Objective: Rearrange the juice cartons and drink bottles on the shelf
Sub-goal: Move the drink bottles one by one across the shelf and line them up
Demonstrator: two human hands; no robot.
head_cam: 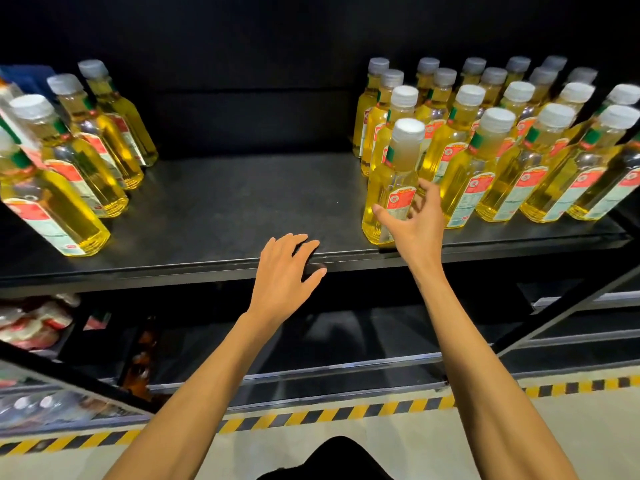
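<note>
Every bottle here holds yellow liquid under a white cap. The front bottle (391, 188) stands upright at 1 o'clock by the shelf (225, 209) edge. The right hand (415, 223) is spread loosely around it, not clamped. The left hand (287, 268) lies flat on the edge at 12, fingers straight. There's open room at 12 between the left cluster (79, 150) at 10 and the right cluster (519, 143) at 2.

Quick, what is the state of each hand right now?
Left hand: open, resting on the shelf edge.
Right hand: open, fingers spread at the front bottle, not gripping it.
</note>
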